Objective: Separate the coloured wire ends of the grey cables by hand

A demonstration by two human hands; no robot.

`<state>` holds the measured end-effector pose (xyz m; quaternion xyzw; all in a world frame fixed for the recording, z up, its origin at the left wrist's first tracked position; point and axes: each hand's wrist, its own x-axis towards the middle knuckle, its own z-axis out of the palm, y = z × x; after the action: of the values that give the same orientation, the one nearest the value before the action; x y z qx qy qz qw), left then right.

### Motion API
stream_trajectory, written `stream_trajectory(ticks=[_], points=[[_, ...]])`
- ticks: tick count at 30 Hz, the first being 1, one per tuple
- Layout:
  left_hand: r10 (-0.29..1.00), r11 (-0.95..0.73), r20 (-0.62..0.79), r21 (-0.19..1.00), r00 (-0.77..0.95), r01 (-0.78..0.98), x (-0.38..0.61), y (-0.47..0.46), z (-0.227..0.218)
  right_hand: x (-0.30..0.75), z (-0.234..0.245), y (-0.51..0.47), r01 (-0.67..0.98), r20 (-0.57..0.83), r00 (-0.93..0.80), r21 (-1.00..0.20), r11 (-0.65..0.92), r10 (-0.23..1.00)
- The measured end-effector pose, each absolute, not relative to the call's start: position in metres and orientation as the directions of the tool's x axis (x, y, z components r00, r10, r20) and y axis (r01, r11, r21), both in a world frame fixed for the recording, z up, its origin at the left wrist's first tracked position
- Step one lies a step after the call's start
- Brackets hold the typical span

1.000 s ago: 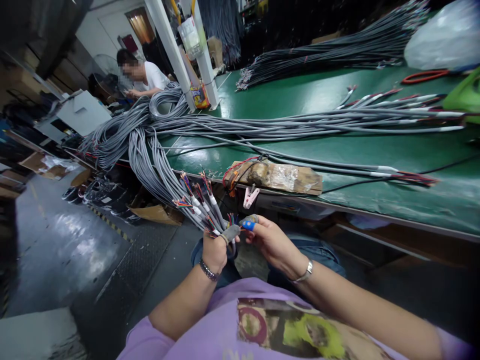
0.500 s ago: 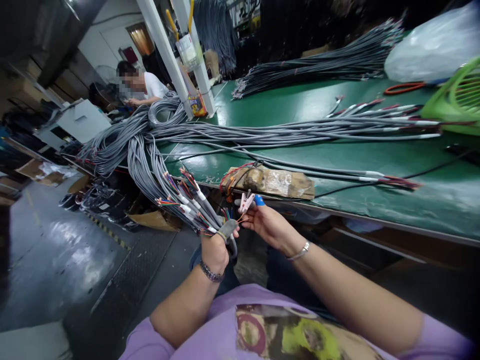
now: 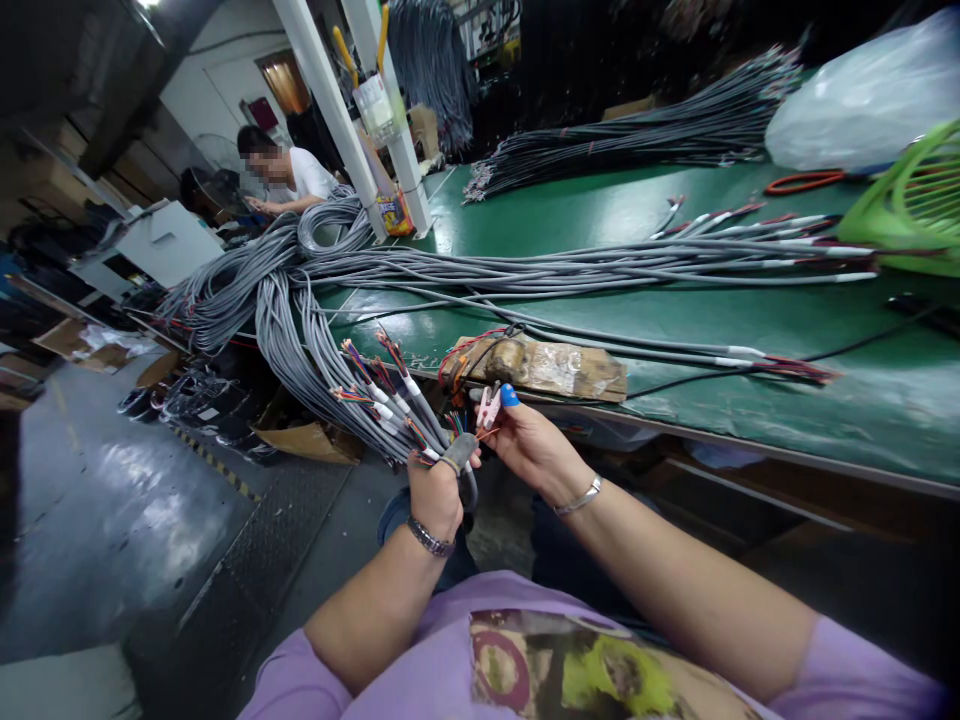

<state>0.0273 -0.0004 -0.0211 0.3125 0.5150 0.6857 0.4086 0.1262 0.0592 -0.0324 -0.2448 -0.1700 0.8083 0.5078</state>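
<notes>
My left hand (image 3: pixel 436 490), its thumb covered in grey, is closed around a grey cable (image 3: pixel 470 492) whose stripped end shows thin coloured wires (image 3: pixel 454 424). Close by on the right, my right hand (image 3: pixel 534 452) has its fingers pinched on a thin orange wire (image 3: pixel 487 433) from that end. A blue cover (image 3: pixel 509 395) sits on one of its fingertips, beside a pale pink clip (image 3: pixel 489 408). Whether the fingers touch the clip, I cannot tell. Several other grey cables with white sleeves (image 3: pixel 384 411) and fanned wires lie against my left hand.
A taped wooden block (image 3: pixel 559 368) lies at the edge of the green table (image 3: pixel 637 210). Long grey cables (image 3: pixel 540 268) run across it. A green basket (image 3: pixel 911 205) and a plastic bag (image 3: pixel 862 100) stand at the right. A co-worker (image 3: pixel 300 175) sits beyond the post.
My right hand has shifted slightly left, nearer the cable end, and its blue-covered fingertip now sits closer to the pink clip. My left hand has moved a little right and up with the cable.
</notes>
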Motion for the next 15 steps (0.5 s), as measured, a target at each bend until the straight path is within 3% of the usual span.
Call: stream_trajectory(ticks=[15], points=[[0.901,-0.093,-0.02,0.967,-0.433,-0.237,0.019,-0.012,-0.017,0.135,-0.03,0.056,-0.634,-0.228,-0.503,-0.557,-0.536,0.833]])
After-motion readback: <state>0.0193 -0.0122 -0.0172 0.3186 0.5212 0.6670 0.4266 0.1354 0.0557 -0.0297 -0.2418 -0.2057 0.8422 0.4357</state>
